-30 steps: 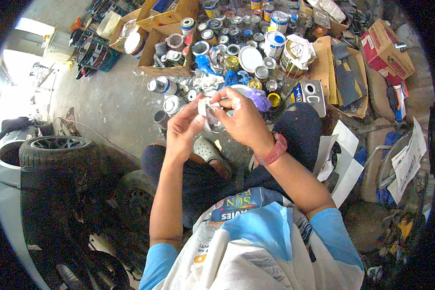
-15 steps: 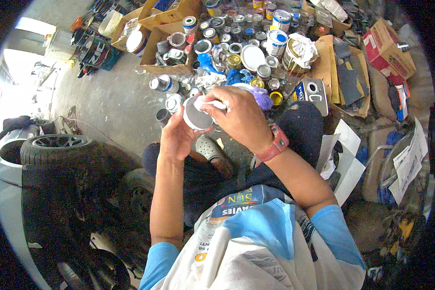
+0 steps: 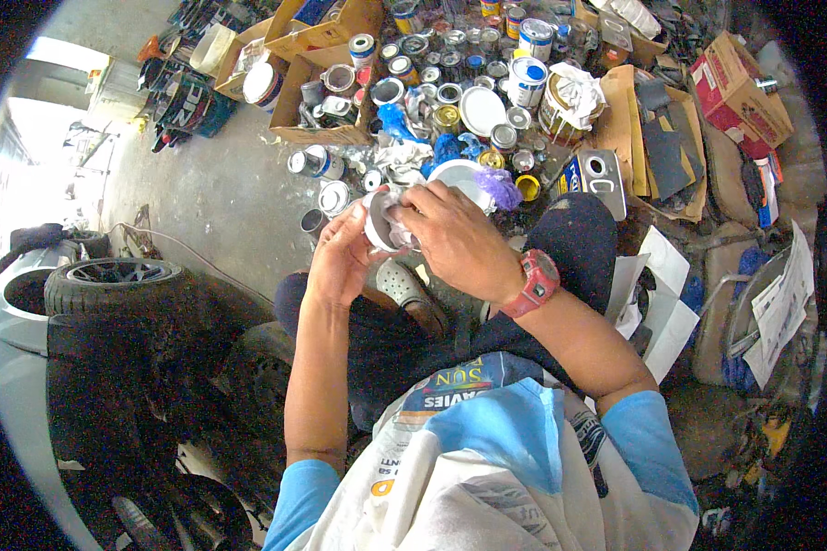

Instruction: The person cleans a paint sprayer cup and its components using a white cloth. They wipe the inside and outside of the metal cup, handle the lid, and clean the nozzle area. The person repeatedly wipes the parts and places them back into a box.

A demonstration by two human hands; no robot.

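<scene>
My left hand (image 3: 338,262) grips a round, shallow white cup (image 3: 376,223) by its side, thumb near the rim. The cup is tilted, its mouth facing my right hand. A crumpled white rag (image 3: 397,213) is pinched in my right hand (image 3: 464,241) and presses at the cup's mouth; the fingers hide part of both. Just past my right hand lies a wide white tub or lid (image 3: 469,177), partly covered, with a purple cloth (image 3: 500,189) against it.
Paint cans (image 3: 527,81) crowd the floor ahead, with a cardboard box (image 3: 322,131) of cans on their left. A square tin (image 3: 595,174) lies near my right knee. At left are a tyre (image 3: 110,280) and a pale car panel (image 3: 18,312); white sheets (image 3: 666,275) stand at right.
The cup has turned from showing its grey inside to standing more edge-on. My right hand and the rag have shifted slightly down and right, with the rag now at the cup's mouth.
</scene>
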